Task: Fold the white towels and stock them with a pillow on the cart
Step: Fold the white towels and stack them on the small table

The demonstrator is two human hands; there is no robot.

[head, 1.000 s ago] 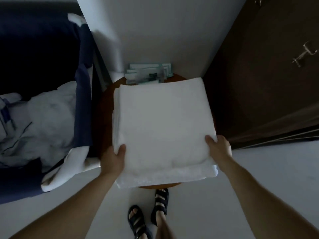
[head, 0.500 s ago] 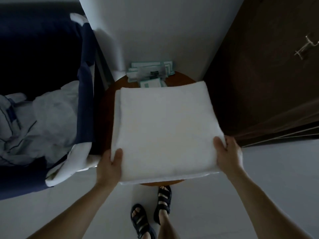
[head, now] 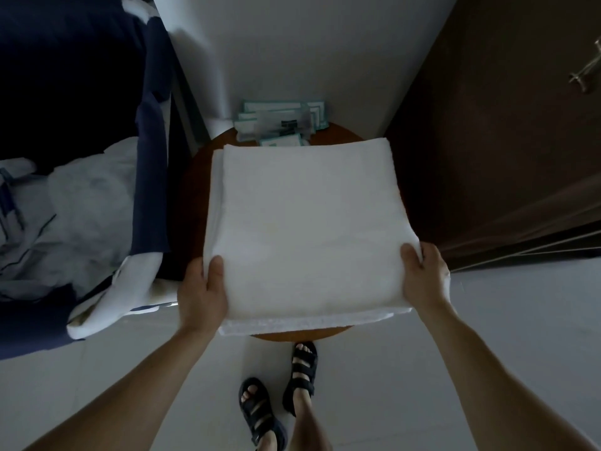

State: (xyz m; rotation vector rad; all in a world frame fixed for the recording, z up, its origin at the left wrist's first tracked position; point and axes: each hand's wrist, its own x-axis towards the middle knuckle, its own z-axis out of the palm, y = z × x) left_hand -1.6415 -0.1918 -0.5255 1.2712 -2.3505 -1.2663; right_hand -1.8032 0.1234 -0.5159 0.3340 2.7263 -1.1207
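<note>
Gripping the folded white towels (head: pixel 309 222) by the two near corners. On my left hand (head: pixel 201 288) the thumb lies flat on top of the stack. The other fingers go under the edge and are hidden, so the corner is pinched between the thumb and the fingers beneath. My right hand (head: pixel 422 278) has the same hold: thumb on top, fingers curled round the right edge and out of sight below.

The stack is square and several layers thick. The lowest layer sticks out a little along the near edge and the left side. It sits over a round brown table (head: pixel 292 337) and covers most of it. I cannot tell whether it rests on the wood or is lifted just clear.

At the table's far side, against the white wall (head: pixel 292 43), is a small pile of teal-edged packets (head: pixel 279 122), just beyond the towels' far edge.

- **Left:** a dark blue bag (head: pixel 149 190) with crumpled white linen (head: pixel 81 206) in it.
- **Right:** a dark brown door (head: pixel 504 125) with a metal handle (head: pixel 585 73).
- **Below:** my feet in black sandals (head: pixel 260 408) on the pale floor (head: pixel 374 385).
</note>
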